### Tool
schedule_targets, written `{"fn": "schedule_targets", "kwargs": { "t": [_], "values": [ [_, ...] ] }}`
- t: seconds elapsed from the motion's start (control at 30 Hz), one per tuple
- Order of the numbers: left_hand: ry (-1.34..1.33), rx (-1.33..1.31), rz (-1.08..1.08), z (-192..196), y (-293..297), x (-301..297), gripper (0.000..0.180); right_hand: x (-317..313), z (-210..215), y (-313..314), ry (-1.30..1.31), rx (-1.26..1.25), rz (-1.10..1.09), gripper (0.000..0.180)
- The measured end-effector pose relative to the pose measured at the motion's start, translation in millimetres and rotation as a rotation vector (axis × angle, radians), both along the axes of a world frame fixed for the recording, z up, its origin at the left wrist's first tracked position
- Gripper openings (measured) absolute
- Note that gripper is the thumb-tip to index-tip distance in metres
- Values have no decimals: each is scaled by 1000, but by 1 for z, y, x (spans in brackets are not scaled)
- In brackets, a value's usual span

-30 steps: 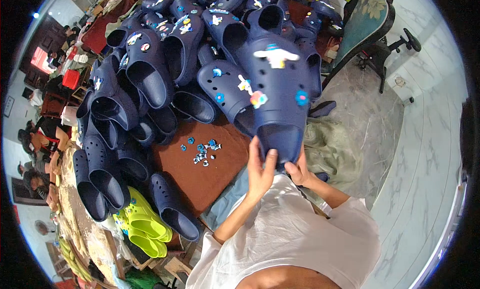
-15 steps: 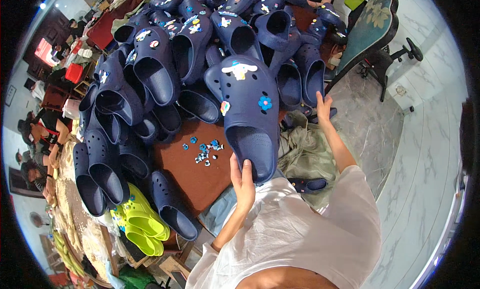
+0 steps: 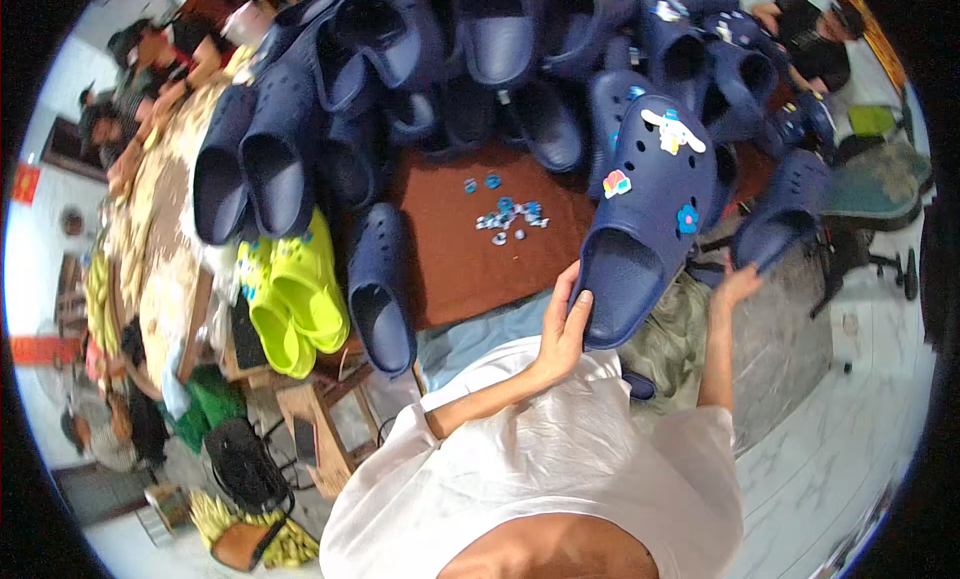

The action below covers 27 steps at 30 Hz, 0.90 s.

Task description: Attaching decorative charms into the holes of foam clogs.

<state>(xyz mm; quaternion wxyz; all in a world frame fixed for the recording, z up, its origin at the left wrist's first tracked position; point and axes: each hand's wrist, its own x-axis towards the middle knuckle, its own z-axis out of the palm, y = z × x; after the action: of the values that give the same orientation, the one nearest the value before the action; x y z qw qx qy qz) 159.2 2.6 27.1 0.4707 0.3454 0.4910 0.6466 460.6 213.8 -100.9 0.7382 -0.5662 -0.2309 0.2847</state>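
Observation:
My left hand [image 3: 562, 331] grips the heel end of a navy clog [image 3: 640, 219], thumb on the inside of the heel. That clog is raised with its toe pointing away and carries a white character charm, a blue flower charm and a multicoloured charm. At the right, my right hand [image 3: 737, 283] has its fingers at the heel of another navy clog [image 3: 785, 214], whose holes show no charms that I can make out. Loose small blue and white charms [image 3: 512, 217] lie scattered on the brown tabletop [image 3: 450, 269].
Many navy clogs [image 3: 498, 39] are heaped along the far side. A single navy clog [image 3: 382, 299] and a lime-green pair [image 3: 305, 289] stand at the left. An office chair [image 3: 880, 184] is at the right. Other people [image 3: 815, 39] sit beyond the heap and at far left.
The whole view has turned, shifting the table and heap. My left hand still holds its clog, now tilted to the right. The right-hand clog now stands out to the right of the heap.

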Motion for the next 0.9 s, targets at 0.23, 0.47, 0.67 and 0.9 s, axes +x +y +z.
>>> {"fn": "schedule_targets", "kwargs": {
  "t": [0.23, 0.47, 0.67, 0.9],
  "values": [
    [23, -2, 372, -42, -37, -40, 41, -86, 112, -94, -243, 170, 101, 52],
    [125, -12, 952, -70, -81, -94, 63, -193, 132, -156, -693, -50, 758, 38],
    [83, -12, 1056, -34, -88, -115, 66, -268, 66, -195, -431, -131, 1176, 35],
    [1271, 209, 787, -52, -86, -112, 48, -272, 68, -185, -838, -96, 1407, 40]
  ]
}}
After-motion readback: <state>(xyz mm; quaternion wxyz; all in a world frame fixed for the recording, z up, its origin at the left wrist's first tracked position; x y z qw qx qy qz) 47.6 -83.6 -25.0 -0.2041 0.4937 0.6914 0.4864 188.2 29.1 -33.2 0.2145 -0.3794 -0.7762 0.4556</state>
